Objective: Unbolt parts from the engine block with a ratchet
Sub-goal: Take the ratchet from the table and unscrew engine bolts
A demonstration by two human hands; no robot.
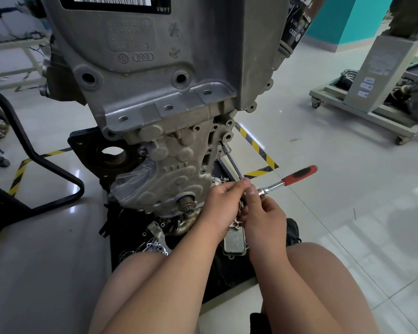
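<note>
Engine block, glossy pale floor, hazard tape, teal wall

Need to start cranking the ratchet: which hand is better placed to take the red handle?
Right. The right hand holds the ratchet at its head, nearest the free red handle; the left hand pinches the extension bar, steadying it.

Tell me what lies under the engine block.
A black mat with loose metal parts, including a ribbed housing. The left hand, on the extension bar, and right hand, on the ratchet, cover some; the engine block hides more.
</note>
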